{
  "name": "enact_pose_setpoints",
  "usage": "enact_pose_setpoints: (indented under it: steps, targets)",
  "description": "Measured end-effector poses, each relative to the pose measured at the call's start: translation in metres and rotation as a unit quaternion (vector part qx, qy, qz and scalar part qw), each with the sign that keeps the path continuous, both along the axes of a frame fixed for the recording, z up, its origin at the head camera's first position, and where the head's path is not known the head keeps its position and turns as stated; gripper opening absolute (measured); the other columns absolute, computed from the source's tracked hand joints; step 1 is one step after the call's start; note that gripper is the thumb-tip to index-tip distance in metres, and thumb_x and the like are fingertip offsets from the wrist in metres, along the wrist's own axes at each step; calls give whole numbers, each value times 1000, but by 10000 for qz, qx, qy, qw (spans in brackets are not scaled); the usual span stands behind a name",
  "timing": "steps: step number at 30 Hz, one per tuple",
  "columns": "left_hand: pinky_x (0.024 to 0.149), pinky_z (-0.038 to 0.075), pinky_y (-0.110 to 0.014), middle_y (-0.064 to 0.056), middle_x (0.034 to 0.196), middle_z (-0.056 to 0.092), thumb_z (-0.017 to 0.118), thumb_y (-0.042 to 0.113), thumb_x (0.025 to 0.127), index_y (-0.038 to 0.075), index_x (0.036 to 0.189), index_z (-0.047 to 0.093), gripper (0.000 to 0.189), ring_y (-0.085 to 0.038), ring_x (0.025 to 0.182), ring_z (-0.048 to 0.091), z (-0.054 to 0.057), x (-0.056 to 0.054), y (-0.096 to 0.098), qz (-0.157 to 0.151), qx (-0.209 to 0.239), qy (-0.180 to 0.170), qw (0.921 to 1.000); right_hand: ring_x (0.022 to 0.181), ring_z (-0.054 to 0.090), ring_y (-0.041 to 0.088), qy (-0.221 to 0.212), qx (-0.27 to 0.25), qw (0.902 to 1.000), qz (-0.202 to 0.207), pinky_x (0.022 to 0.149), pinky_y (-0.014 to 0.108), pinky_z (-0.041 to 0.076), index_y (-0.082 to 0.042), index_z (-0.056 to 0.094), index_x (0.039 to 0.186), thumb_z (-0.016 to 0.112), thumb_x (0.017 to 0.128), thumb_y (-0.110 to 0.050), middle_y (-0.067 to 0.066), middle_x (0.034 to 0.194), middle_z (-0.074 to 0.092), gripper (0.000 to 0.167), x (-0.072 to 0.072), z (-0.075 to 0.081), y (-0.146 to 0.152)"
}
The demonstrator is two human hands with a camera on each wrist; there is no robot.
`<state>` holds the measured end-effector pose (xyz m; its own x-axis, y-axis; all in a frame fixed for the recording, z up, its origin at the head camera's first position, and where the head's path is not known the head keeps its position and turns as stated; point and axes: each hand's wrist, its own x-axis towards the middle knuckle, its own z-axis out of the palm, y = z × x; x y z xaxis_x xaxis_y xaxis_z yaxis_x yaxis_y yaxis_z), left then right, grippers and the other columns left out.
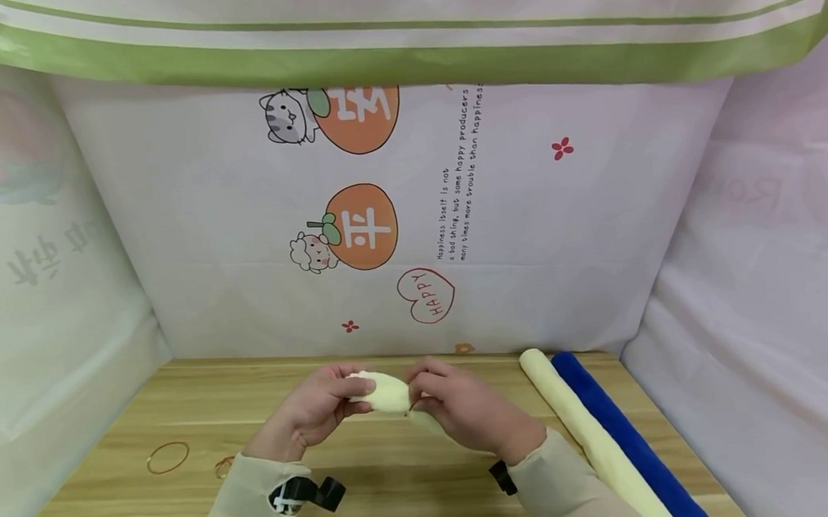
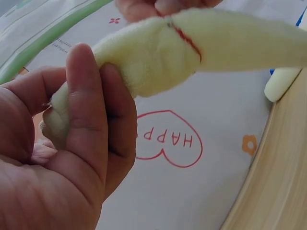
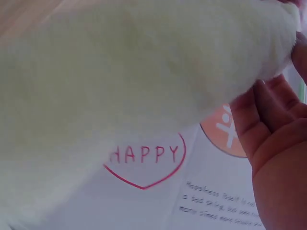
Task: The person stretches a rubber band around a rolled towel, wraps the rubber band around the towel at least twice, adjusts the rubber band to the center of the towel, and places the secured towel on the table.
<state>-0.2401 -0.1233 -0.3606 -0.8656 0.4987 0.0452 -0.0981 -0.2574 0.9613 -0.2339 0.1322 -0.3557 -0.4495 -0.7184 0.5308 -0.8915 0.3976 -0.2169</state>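
Observation:
A pale yellow rolled towel [image 1: 389, 392] is held up above the table between the two hands. My left hand [image 1: 316, 406] grips its bunched end, thumb on top and fingers curled round it. A thin red rubber band [image 2: 184, 38] circles the roll, with the cloth drawn in at that spot. The fingertips of my right hand [image 1: 467, 409] pinch at this band, partly hidden behind the towel in the left wrist view. From there the longer part of the roll runs on below the right hand, filling much of the right wrist view.
On the wooden table [image 1: 394, 487], a loose rubber band [image 1: 186, 449] and a bunched one [image 1: 223, 467] lie at the left. At the right lie a cream rolled towel [image 1: 591, 427] and a blue rolled towel [image 1: 625, 426], side by side. Printed white sheeting [image 1: 511, 301] encloses the table.

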Motion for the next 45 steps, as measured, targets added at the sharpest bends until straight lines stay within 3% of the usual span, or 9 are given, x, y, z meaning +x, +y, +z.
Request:
enact_pose_setpoints:
  steps: [3,12,26,30,33,36,39,42,45]
  targets:
    - [75,56,-23,-12,99,65,61,-2,95,-9,110,66,17,-17,83,66,-1,0,-5,137,-41,34,9999,102,60,13,-335,-225,9989,-227,83,29,53,-18,59,94,65,97,-11,-4,115,62,10,0,-4,6]
    - [78,56,-24,-11,101,66,61,-1,96,-9,113,65,20,-18,87,66,-3,-1,-15,274,-79,118,9995,79,58,4,-718,-751,9930,-570,68,26,52,-20,60,93,63,96,-1,-11,92,66,20,-3,-18,16]
    - [81,56,-27,-7,97,65,62,-1,96,4,99,70,11,-14,85,65,-4,-5,-29,374,-36,99,9992,78,58,4,-745,-607,9928,-710,65,26,50,-22,57,94,60,98,-6,-10,95,67,17,-3,-28,33]
    - [81,56,-27,-7,97,65,61,-1,96,2,101,70,10,-14,84,65,-6,-3,-29,414,6,35,9991,79,60,4,-969,-472,9892,-995,65,27,51,-24,58,95,60,99,-9,-11,96,68,16,-1,-30,34]
    - [82,55,-27,-9,102,65,63,1,96,-1,109,68,14,-15,87,65,-9,-1,-21,263,45,-58,9996,86,63,6,-1377,-306,9838,-1109,71,29,53,-24,58,105,61,101,-26,-9,103,68,6,3,-28,29]
    - [84,55,-25,-12,106,63,63,3,98,-3,112,66,16,-17,91,65,-13,0,-11,182,214,-187,9994,93,61,10,-1687,-144,9788,-1157,78,32,53,-20,55,122,69,94,-41,-6,110,63,38,8,-25,18]
    - [83,55,-24,-15,110,60,62,7,99,-4,115,63,19,-20,93,65,-15,0,-6,298,309,-222,9988,81,58,10,-1740,-149,9763,-1277,71,31,52,-16,51,129,76,89,-36,-6,102,61,51,11,-23,11]
    - [90,53,-34,-17,123,55,63,16,100,2,131,56,35,-27,105,61,-15,0,-6,509,-273,211,9981,64,50,8,-1956,-296,9687,-1498,58,27,48,-19,54,128,73,93,-26,-8,86,58,41,12,-23,11]
    - [94,50,-45,-14,137,49,71,22,95,18,147,46,58,-33,115,55,-13,2,-7,721,-1384,1218,9802,64,51,9,-2460,-634,9565,-1433,58,27,47,-22,58,127,67,97,-26,-8,84,59,31,9,-24,16]
